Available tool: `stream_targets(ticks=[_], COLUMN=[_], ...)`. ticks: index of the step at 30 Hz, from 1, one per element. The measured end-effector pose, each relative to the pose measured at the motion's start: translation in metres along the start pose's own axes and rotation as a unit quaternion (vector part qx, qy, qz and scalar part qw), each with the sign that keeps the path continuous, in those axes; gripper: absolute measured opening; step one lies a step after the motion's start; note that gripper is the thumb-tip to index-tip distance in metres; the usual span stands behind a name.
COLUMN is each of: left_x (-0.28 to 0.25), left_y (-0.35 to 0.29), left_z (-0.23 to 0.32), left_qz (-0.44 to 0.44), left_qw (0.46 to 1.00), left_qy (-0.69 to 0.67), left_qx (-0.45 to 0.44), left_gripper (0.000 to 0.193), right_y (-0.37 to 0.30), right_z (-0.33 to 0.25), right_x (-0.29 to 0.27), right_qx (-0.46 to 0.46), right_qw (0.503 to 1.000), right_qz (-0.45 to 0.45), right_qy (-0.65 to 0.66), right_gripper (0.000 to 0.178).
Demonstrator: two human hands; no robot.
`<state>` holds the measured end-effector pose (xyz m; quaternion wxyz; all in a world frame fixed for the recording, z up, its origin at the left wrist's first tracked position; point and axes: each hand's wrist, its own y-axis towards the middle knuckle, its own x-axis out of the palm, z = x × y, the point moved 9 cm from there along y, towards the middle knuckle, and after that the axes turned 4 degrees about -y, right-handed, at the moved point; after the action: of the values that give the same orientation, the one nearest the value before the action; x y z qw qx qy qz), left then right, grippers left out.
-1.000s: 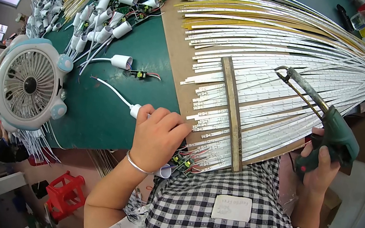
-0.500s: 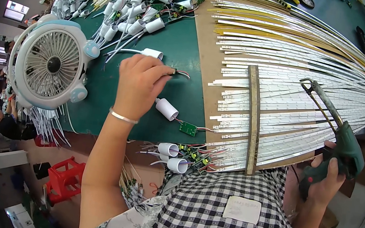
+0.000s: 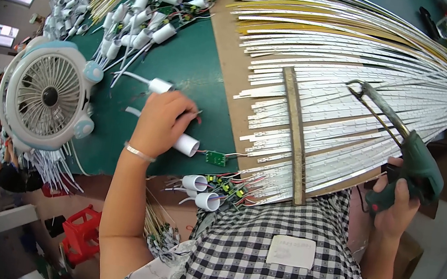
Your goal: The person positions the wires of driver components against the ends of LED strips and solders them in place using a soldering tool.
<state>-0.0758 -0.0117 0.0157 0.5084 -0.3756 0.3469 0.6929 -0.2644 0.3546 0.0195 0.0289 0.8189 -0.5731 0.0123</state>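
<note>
My left hand (image 3: 166, 120) is closed in a pinch over the green mat. Between its fingertips is what looks like the edge of a small circuit board, mostly hidden and blurred. Just past the knuckles lies a white cylindrical cap (image 3: 160, 86) with a white cable. A second white cap (image 3: 186, 145) lies under the hand's near side, wired to a green circuit board (image 3: 216, 158) that joins a white LED strip. In my right hand (image 3: 398, 205) is a green soldering gun (image 3: 422, 168), its bent metal tip raised above the rows of LED strips (image 3: 351, 107).
A wooden bar (image 3: 292, 136) lies across the strips on brown cardboard (image 3: 227, 52). More caps and boards (image 3: 149, 17) are heaped at the far left. A white-blue fan (image 3: 50, 96) stands left. Several wired caps (image 3: 207, 200) sit at the near edge. A red stool (image 3: 81, 232) is below.
My left hand has come nearer and turned, its pinched piece now less visible. My right hand still grips the soldering gun. The whole view has shifted slightly.
</note>
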Motion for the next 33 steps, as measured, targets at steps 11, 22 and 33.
stream_targets(ticks=[11,22,33], left_x=[-0.025,0.035,0.04], left_y=[-0.008,-0.011,-0.012], left_z=[0.107,0.108,0.109], left_qz=[0.129,0.077,0.088], left_qw=[0.979,0.997,0.993], left_qy=[0.129,0.016,0.072], left_qx=[0.088,0.006,-0.02], left_gripper=[0.013,0.01,0.009], right_y=[-0.002,-0.013,-0.033], right_z=[0.006,0.018,0.022], right_x=[0.009,0.019,0.022], right_qx=[0.021,0.05,0.06], right_qw=[1.0,0.997,0.993], right_qz=[-0.02,-0.05,-0.091], right_qy=[0.006,0.015,-0.037], right_gripper=[0.049,0.049,0.052])
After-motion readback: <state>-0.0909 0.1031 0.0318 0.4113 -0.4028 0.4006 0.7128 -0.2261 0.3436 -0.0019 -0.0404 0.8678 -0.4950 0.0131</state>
